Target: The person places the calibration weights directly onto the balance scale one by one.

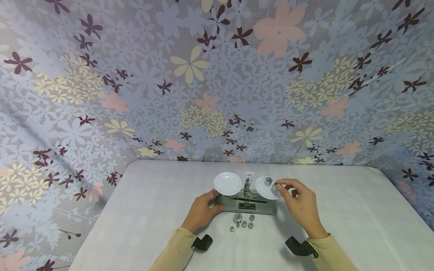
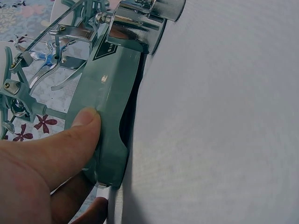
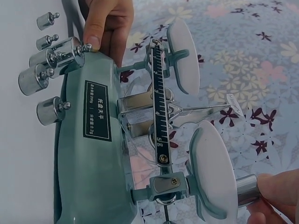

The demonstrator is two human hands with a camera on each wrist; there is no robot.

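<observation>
Thumb and fingers of the left hand point(image 1: 202, 210) are gripping the left end of a green balance point(image 1: 226, 205), which is standing on a white table point(image 1: 152, 210). The left wrist view is showing closely what the head view is leaving small: the thumb is pressing on the painted base while other fingers are wrapping round its end. The right hand point(image 1: 303, 206) is pinching a small metal weight point(image 1: 276, 186) at the right pan point(image 1: 264, 191), where a second weight point(image 1: 268, 181) is sitting. The head view is separating those two; the right wrist view is showing just one shiny cylinder beside the fingertips, and which it is, I cannot tell. Only the right wrist view is making legible the numbered marks along the black beam point(image 3: 160, 102) and the lettering on the nameplate point(image 3: 97, 110). Several knobbed weights point(image 1: 238, 217) are standing before the base; the head view is revealing their spread, while the left wrist view is catching some at its top edge. Floral fabric point(image 1: 190, 94) is rising behind.
</observation>
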